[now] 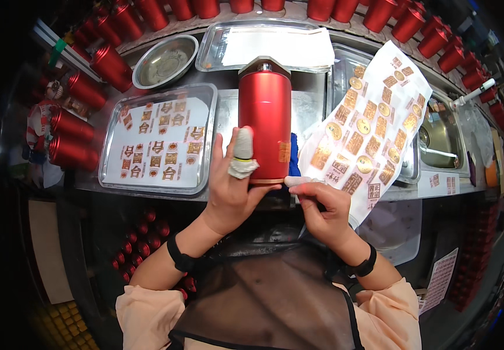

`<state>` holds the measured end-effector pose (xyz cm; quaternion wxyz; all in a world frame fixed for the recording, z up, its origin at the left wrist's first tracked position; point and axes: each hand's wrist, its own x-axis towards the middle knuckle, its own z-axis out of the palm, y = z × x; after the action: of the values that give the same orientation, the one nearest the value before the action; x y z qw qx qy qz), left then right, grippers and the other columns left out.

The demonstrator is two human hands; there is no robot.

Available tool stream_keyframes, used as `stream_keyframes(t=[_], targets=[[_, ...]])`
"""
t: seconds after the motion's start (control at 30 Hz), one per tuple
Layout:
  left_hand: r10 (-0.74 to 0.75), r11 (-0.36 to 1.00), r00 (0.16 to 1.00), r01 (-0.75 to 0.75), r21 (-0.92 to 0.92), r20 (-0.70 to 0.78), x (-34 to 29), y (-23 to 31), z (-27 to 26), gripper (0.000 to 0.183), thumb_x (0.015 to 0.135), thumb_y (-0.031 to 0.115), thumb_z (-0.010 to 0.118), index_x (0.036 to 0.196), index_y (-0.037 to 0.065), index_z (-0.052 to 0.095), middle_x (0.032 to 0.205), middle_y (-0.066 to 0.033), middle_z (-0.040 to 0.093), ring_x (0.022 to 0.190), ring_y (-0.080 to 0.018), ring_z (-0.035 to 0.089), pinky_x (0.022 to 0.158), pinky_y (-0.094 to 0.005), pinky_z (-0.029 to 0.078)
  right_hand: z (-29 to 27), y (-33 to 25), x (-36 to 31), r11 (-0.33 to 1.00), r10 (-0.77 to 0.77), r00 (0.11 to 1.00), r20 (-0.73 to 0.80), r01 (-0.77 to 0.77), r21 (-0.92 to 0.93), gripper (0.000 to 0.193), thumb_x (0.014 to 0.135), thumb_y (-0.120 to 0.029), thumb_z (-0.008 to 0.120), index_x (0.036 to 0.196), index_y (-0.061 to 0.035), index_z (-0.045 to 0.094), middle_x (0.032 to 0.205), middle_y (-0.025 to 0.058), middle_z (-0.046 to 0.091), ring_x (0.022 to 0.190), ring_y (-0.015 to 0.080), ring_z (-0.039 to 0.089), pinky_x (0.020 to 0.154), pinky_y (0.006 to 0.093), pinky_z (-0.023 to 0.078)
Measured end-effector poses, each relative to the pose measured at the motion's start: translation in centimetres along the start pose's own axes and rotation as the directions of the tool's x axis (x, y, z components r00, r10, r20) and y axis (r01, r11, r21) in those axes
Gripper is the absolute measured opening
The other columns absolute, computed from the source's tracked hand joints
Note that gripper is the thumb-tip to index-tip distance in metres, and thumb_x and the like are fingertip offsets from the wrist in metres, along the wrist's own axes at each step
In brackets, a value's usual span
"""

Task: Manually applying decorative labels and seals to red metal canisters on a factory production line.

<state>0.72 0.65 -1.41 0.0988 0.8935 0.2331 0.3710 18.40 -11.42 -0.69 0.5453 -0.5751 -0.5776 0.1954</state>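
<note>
A glossy red metal bottle (264, 116) lies lengthwise before me, its narrow neck at the far end in a dark angular holder (264, 62). My left hand (231, 189) grips its near left side, thumb under the base rim; one finger wears a white wrap with a yellow band. At the rim's right, my right hand (325, 207) has its fingers curled closed, a white-wrapped fingertip touching the bottle. Whatever those fingers may pinch is hidden. Gold decals (284, 153) show on the bottle's right side. A white sheet of gold decals (374, 128) slants beside my right hand.
On the left, a clear tray (107, 146) holds a decal sheet. Behind it stands a metal bowl (165, 61). White paper (278, 46) lies in a far tray. A sink (438, 137) is at right. Several red bottles (152, 13) line the back and sides.
</note>
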Motion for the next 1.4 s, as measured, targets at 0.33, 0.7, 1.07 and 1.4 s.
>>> stream_keyframes(t=[0.33, 0.7, 1.07, 1.4], targets=[[-0.275, 0.889, 0.952, 0.306, -0.341, 0.138, -2.2, -1.0, 0.0, 0.078, 0.087, 0.020, 0.074, 0.148, -0.006, 0.034, 0.146, -0.0286, 0.043, 0.130, -0.0532, 0.043, 0.115, -0.0559, 0.027, -2.8, 2.7, 2.5, 0.654, 0.676, 0.736, -0.018, -0.589, 0.474, 0.012, 0.089, -0.009, 0.065, 0.091, 0.0013, 0.069, 0.087, 0.0040, 0.069, 0.081, 0.0080, 0.061, 0.075, 0.0270, 0.050], [-0.256, 0.949, 0.947, 0.284, -0.135, 0.192, -2.1, -1.4, -0.5, 0.082, 0.089, 0.026, 0.075, 0.150, -0.005, 0.031, 0.153, -0.0249, 0.038, 0.147, -0.0426, 0.028, 0.120, -0.0463, 0.021, -0.4, 0.8, 5.3, 0.874, 0.407, 0.902, -0.144, -0.339, 0.348, 0.030, 0.080, 0.002, 0.071, 0.107, -0.0032, 0.059, 0.090, 0.0032, 0.064, 0.079, 0.0109, 0.060, 0.072, 0.0252, 0.049], [-0.229, 0.961, 0.970, 0.239, -0.138, 0.087, -2.2, -1.1, -0.2, 0.078, 0.081, 0.021, 0.077, 0.146, -0.002, 0.041, 0.147, -0.0243, 0.045, 0.137, -0.0524, 0.034, 0.117, -0.0573, 0.021, 0.1, -2.3, 5.1, 0.967, -0.252, 0.967, 0.040, 0.253, -0.037, 0.035, 0.066, 0.005, 0.077, 0.097, -0.0072, 0.070, 0.086, 0.0082, 0.068, 0.078, 0.0262, 0.063, 0.071, 0.0348, 0.048], [-0.050, 0.992, 0.999, 0.052, -0.111, 0.022, 0.1, -0.8, -1.2, 0.085, 0.070, 0.022, 0.085, 0.142, -0.001, 0.045, 0.143, -0.0256, 0.050, 0.131, -0.0377, 0.051, 0.114, -0.0647, 0.018, 0.1, -2.8, 5.0, 0.993, -0.115, 0.991, 0.069, 0.113, 0.032, 0.025, 0.072, 0.006, 0.078, 0.094, -0.0038, 0.069, 0.084, 0.0081, 0.066, 0.079, 0.0196, 0.065, 0.070, 0.0294, 0.049]])
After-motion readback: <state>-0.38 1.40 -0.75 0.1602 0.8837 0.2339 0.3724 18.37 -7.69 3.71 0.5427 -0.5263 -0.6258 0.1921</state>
